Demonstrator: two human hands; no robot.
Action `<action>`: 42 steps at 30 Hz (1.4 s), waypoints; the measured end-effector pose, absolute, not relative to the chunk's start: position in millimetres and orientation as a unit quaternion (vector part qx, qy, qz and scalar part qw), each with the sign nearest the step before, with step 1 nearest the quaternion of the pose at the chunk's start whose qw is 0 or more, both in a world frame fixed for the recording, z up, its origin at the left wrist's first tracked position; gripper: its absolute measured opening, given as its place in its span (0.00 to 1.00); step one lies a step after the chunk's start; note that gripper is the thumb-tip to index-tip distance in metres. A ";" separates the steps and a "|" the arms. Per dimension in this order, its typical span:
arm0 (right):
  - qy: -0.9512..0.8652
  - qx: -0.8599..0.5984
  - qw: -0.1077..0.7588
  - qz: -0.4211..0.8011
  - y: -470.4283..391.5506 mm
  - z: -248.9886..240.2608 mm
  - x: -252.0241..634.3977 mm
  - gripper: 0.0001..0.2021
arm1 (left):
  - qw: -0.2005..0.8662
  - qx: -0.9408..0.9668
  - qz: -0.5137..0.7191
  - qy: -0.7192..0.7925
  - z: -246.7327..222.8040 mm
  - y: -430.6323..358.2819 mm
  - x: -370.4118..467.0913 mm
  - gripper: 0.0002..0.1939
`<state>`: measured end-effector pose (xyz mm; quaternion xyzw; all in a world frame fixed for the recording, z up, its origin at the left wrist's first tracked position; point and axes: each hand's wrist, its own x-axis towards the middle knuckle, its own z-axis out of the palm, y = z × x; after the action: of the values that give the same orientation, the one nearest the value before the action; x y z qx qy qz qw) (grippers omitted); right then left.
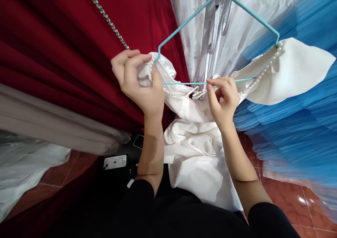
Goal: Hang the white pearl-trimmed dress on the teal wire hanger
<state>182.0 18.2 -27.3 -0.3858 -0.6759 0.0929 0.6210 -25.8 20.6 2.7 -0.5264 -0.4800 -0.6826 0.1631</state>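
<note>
A white dress (195, 108) with pearl beads along its neckline hangs from a light blue hanger (250, 11). My left hand (140, 79) is closed on the dress's beaded shoulder edge, close by the hanger's left notch. With thumb and fingertips, my right hand (223, 97) pinches the hanger's thin lower bar near its middle. The right shoulder of the dress, with a broad white flap (297, 71), sits at the hanger's right notch. Below my hands the skirt falls in loose folds towards my lap.
Dark red fabric (65, 37) with a beaded strand (105, 16) hangs on the left. Blue ruffled tulle (295, 125) fills the right side, with white fabric (189, 30) behind the hanger. A phone (115, 162) lies on a black surface at lower left. Red tiles cover the floor (289, 203).
</note>
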 end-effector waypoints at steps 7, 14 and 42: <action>-0.679 -0.369 0.623 0.120 22.6 -25.1 187.1 0.07 | 0.155 -0.475 -0.725 -0.474 25.4 35.2 -58.1 0.15; -0.664 -0.382 0.629 0.129 17.8 -25.5 183.7 0.08 | 0.119 -0.432 -0.743 -0.497 -29.7 19.4 -100.2 0.19; -0.626 -0.344 0.674 -0.190 38.2 22.2 260.9 0.19 | 0.040 -0.732 -0.501 -0.460 1.1 -14.9 22.2 0.22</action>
<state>260.9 38.2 22.2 -0.3441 -0.6258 -0.1903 0.6736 22.2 -14.9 1.1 -0.7319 -0.4605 -0.5007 0.0398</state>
